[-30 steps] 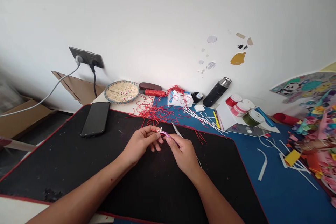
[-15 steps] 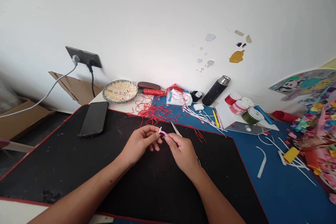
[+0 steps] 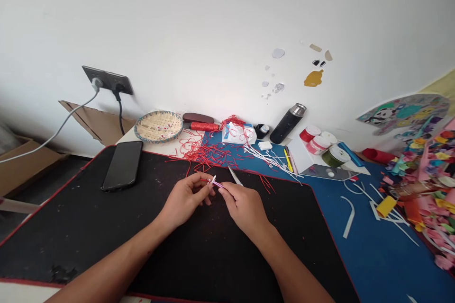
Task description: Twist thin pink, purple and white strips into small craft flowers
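1. Left hand [image 3: 183,197]: fingers curled, thumb and fingertips pinching one end of a thin pink strip [image 3: 217,184], with a short red cord [image 3: 204,180] and a small white tip [image 3: 213,179] at that end.
2. Right hand [image 3: 245,208]: thumb and forefinger pinching the other end of the same strip, other fingers curled under. Hands just apart, strip between them, held above the black mat [image 3: 88,246] near its far edge, about mid-width.
3. Scissors [image 3: 234,176]: metal blades lie on the mat just past the right hand, pointing toward the far edge; rest hidden behind that hand.
4. Red cord pile [image 3: 204,154]: loose tangle at the mat's far edge, spilling over the counter [image 3: 156,147] and onto a blue mat [image 3: 377,255]. A few more cut bits [image 3: 266,183] on the black mat, right of the scissors.
5. Phone [image 3: 122,165]: lies face up on the black mat, far left of the hands.
6. Along the wall, back edge of the counter: woven basket [image 3: 158,126], red thread spool [image 3: 204,126], black thermos [image 3: 286,124], paint jars [image 3: 314,142], white wires [image 3: 266,157].
7. Right side of the counter: white strips [image 3: 348,215], yellow piece [image 3: 386,206], paper flowers [image 3: 426,199], all on or beside the blue mat.
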Available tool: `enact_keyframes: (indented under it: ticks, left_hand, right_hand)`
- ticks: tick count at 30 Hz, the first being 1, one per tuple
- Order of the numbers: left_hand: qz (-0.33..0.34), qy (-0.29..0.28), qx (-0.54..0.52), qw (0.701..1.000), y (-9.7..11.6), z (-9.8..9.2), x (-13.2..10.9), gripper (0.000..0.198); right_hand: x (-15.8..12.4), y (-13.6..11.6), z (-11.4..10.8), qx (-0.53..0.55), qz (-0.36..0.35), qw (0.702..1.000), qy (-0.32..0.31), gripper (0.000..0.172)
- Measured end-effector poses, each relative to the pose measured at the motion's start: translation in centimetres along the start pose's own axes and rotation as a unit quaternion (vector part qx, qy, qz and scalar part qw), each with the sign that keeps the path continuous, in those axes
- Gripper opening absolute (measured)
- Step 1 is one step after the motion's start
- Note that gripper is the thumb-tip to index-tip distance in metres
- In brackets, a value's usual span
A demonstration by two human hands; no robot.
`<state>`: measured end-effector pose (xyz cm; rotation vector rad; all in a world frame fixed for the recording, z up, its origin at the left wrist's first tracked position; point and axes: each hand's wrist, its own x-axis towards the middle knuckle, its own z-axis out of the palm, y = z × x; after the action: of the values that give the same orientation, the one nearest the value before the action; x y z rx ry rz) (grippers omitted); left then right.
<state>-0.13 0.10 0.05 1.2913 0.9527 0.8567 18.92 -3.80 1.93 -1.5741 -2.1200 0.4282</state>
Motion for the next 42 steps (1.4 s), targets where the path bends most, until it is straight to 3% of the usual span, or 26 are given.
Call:
enact_keyframes:
  ticks: [11, 20, 27, 33, 42]
  left_hand:
    - [-0.009, 0.016, -0.017, 1.0, 0.4, -0.6, 0.5, 0.034]
    - [-0.032, 0.002, -0.086, 0.996, 0.4, -0.9, 1.0, 0.04]
    - [-0.033, 0.044, -0.129, 0.99, 0.0, -0.3, 0.8, 0.038]
    - [-0.025, 0.075, -0.164, 0.983, -0.1, 0.2, 0.7, 0.037]
    - [-0.012, 0.082, -0.202, 0.976, -0.4, 0.4, 0.4, 0.029]
  right_hand:
    - [1.6, -1.3, -3.1, -0.102, -0.025, 0.993, -0.055, 0.018]
    - [3.9, -1.7, -4.9, -0.252, -0.095, 0.957, -0.109, 0.022]
    - [4.4, -2.8, -5.6, -0.285, -0.119, 0.938, -0.158, 0.021]
    - [3.9, -3.1, -4.6, -0.264, -0.093, 0.951, -0.13, 0.025]
    - [2.7, -3.7, -3.5, -0.128, 0.0, 0.988, -0.086, 0.028]
